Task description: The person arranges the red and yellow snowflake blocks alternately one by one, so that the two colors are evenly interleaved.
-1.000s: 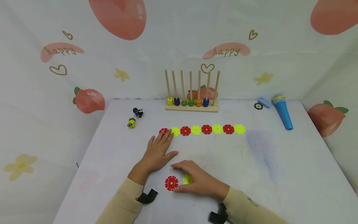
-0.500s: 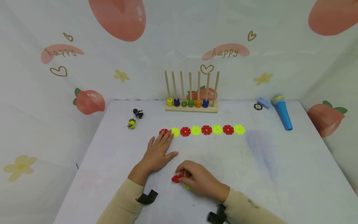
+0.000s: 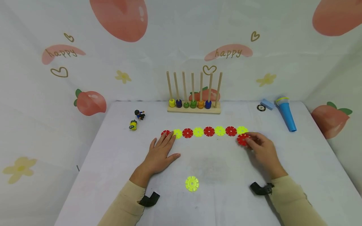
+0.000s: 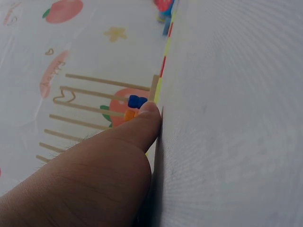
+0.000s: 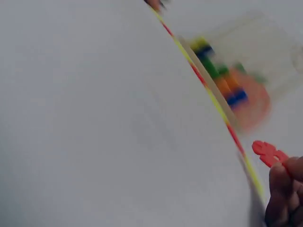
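My right hand [image 3: 263,152] pinches a red notched plastic disc [image 3: 242,139] by its edge, at the right end of a row. In the right wrist view this red disc [image 5: 270,153] is tilted between thumb and fingers. The row alternates red and yellow flower-like discs, from a red one partly covered at the left to a yellow disc [image 3: 242,130] at the right. My left hand [image 3: 160,154] lies flat with fingers spread, its fingertips on the leftmost discs. A single yellow disc [image 3: 192,183] lies on the table nearer the front.
Behind the row stands a wooden peg rack [image 3: 194,108] with coloured beads. Two small toy figures [image 3: 136,119] are at the left. A blue toy microphone [image 3: 286,114], a blue block [image 3: 267,104] and a black-and-white round piece [image 3: 261,108] lie at the back right.
My right hand has picked up the red disc from the front of the table and carried it to the row's right end. The left hand has stayed in place.
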`<state>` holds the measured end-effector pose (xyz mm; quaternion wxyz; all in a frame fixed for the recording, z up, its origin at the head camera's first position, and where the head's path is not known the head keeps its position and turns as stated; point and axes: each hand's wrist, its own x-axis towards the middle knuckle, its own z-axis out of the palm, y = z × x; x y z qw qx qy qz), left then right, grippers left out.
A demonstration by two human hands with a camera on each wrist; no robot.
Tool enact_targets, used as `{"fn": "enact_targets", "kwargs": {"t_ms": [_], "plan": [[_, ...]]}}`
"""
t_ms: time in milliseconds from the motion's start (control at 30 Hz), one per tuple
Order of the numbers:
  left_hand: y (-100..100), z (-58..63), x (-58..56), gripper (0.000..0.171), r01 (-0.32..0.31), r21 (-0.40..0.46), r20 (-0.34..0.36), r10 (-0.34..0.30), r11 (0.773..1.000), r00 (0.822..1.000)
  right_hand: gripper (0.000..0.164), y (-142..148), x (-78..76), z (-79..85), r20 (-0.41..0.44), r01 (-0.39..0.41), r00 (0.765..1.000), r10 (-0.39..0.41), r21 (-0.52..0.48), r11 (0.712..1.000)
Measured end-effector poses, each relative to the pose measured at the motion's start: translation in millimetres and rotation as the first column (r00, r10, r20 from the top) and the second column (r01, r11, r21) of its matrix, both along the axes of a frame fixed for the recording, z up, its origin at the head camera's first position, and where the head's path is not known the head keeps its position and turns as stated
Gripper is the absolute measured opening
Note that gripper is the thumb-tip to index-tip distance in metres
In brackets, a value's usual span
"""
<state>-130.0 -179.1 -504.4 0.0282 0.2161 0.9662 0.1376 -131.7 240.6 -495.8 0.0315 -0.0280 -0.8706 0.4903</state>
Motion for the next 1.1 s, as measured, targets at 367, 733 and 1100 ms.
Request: {"fn": "enact_targets", "kwargs": {"t_ms": [367,733,1100], "plan": [[0,1.2,0.9,0.082,-0.003,-0.006,0.014,0.003,1.000,1.000,0.049,49,-17.7,-6.9,0.025,0.125,0.991,-0.130,0.141,0.982],[1,3.0,0.9,0.083,-0.002,-0.003,0.016,0.002,1.000,1.000,0.061,34,-4.2,-9.9,-0.045,-0.107,0.986,0.162,0.575,0.811],[1,2.6,1.2,0.083,-0.006,-0.007,0.023,0.006,1.000,1.000,0.068,32,-4.5,-10.2,-0.014,-0.134,0.984,0.176,0.593,0.794]]}}
